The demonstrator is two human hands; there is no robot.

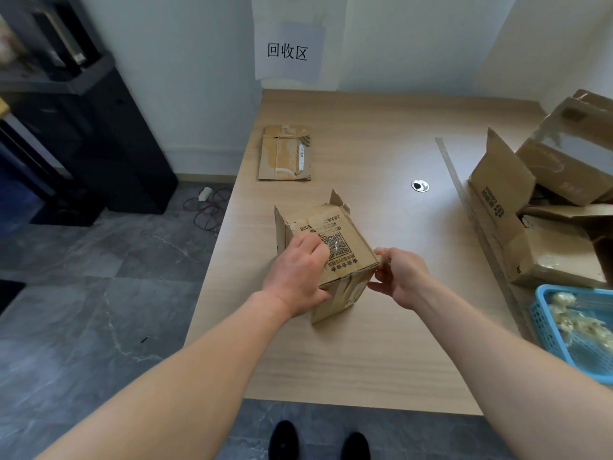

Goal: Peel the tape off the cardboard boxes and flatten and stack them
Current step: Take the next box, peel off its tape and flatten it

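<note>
Wall sign point(288, 51), black cabinet point(109, 137), wooden table point(365, 360)

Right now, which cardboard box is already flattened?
The box lying flat at the table's far left, below the wall sign; the held box and the right-side pile are not flattened.

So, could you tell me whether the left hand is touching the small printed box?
Touching. The head view shows the left hand gripping the small printed box at its near corner, with the fingers on the printed top and the thumb on the front face.

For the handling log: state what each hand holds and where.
The left hand grips the small cardboard box over its near top edge; the right hand pinches its near right corner.
</note>
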